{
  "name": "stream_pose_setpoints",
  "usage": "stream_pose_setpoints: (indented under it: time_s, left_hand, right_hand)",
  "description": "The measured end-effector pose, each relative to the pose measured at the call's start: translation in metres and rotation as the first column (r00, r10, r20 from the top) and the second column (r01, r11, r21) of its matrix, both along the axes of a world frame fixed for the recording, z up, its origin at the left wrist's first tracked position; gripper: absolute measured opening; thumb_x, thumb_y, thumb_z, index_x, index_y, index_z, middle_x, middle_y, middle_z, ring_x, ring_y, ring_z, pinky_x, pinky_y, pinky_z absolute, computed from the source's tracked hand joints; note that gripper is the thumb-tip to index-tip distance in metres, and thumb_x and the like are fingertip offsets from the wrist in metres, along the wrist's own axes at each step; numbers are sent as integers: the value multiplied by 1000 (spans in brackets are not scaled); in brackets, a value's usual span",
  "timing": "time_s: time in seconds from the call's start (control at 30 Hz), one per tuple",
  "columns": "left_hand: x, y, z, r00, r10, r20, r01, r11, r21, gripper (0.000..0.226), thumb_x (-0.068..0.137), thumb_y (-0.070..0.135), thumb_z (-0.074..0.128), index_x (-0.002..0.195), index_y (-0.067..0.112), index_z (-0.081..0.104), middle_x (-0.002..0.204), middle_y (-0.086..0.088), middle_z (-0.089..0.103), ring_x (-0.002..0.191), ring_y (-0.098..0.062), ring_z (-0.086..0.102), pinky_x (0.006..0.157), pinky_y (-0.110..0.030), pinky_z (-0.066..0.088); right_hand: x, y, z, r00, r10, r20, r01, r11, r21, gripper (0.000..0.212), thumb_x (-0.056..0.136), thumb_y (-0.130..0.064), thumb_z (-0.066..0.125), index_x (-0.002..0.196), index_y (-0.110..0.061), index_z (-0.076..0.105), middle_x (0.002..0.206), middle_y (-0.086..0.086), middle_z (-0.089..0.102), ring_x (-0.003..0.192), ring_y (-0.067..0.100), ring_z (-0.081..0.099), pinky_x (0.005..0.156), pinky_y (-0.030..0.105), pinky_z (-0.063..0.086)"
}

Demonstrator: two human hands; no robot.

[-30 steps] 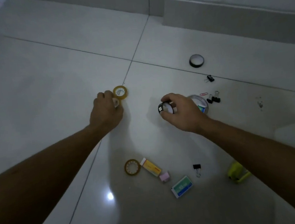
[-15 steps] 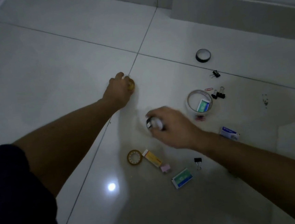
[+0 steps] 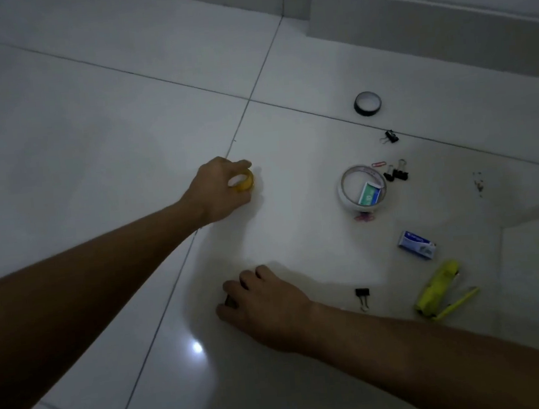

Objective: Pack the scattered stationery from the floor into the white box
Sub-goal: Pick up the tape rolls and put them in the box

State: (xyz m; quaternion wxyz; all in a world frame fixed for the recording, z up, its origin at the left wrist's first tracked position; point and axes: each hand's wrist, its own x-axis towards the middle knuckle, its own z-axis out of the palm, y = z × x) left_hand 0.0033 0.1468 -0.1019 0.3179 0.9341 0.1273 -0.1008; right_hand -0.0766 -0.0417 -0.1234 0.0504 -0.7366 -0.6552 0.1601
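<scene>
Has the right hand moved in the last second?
Yes. The right hand was beside the white tape ring; now it sits well clear of it, nearer the person and leftward, gripping a dark tape roll.

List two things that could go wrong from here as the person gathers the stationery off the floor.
1. The left hand grips a yellow tape roll and the right hand curls over a dark object. Grabbing more with full hands may drop a roll, which could roll off.
2. The red paper clip and pink clips beside the white tape roll are tiny in dim light, so easily missed.
</scene>
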Motion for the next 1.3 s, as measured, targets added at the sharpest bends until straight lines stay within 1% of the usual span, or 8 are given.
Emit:
stream_pose_setpoints:
  time_s: [0.3, 0.4, 0.63, 0.77, 0.93, 1.07, 1.17, 1.3]
  left_hand:
    - [8, -43, 28, 988, -150, -39, 146, 983, -109, 54, 76, 29, 77, 127, 29, 58, 116, 1, 66, 99, -13, 61, 71, -10, 42]
    - [16, -66, 42, 979, -199, -40, 193, 974, -121, 57, 80, 36, 72, 134, 31, 53, 128, 2, 63, 104, -9, 60, 79, -14, 43]
    - [30, -149, 74, 913, -409, 7, 409, 910, -67, 53, 94, 41, 51, 144, 32, 38, 129, -2, 62, 99, -13, 62, 82, -20, 41]
    - [32, -214, 95, 843, -533, 68, 536, 827, -168, 50, 92, 50, 48, 140, 39, 41, 139, 11, 53, 125, -9, 51, 105, -32, 42]
    - [24, -296, 116, 766, -621, 167, 643, 729, -236, 44, 89, 48, 54, 132, 41, 49, 115, 21, 65, 92, 15, 60, 78, -2, 45]
    - [5, -345, 118, 650, -726, 222, 756, 591, -281, 49, 85, 29, 67, 133, 26, 53, 122, 5, 64, 106, -1, 60, 90, -16, 50]
    - [-15, -372, 112, 496, -826, 266, 865, 444, -235, 52, 82, 19, 72, 131, 16, 56, 123, -4, 64, 111, -15, 60, 94, -32, 49]
    - [-27, -393, 105, 231, -925, 301, 972, 232, -33, 46, 83, 13, 70, 127, 14, 60, 115, -8, 65, 100, -20, 61, 84, -23, 46]
  right_hand:
    - [9, -32, 6, 986, -111, -122, 112, 994, -2, 44, 96, -9, 48, 139, -12, 42, 129, 20, 46, 101, 36, 48, 83, 47, 49]
    - [16, -63, 26, 865, -337, -372, 388, 919, 70, 53, 92, -18, 60, 142, -17, 43, 137, 11, 45, 116, 30, 46, 98, 41, 44]
    - [22, -176, 97, 355, -639, -683, 931, 308, 196, 52, 84, -30, 73, 132, -24, 56, 127, -6, 58, 115, -2, 54, 91, 11, 45]
    - [24, -257, 127, 179, -722, -668, 957, -31, 289, 50, 84, -33, 73, 130, -33, 55, 127, -11, 60, 118, 4, 57, 94, 25, 52]
    - [25, -349, 146, -151, -824, -547, 927, -310, 211, 49, 84, -34, 72, 131, -33, 55, 124, -13, 60, 110, 3, 59, 91, 21, 53]
    - [1, -378, 136, -245, -855, -457, 942, -322, 97, 42, 84, -32, 73, 123, -27, 58, 112, -9, 62, 100, 7, 58, 69, -1, 39]
    - [-20, -373, 122, -230, -868, -440, 962, -272, 35, 43, 83, -29, 75, 122, -22, 59, 107, -11, 59, 96, 0, 54, 70, -1, 40]
    - [-44, -367, 106, -199, -872, -447, 979, -196, -52, 36, 81, -25, 74, 115, -21, 60, 107, -4, 63, 95, 10, 60, 74, 9, 48]
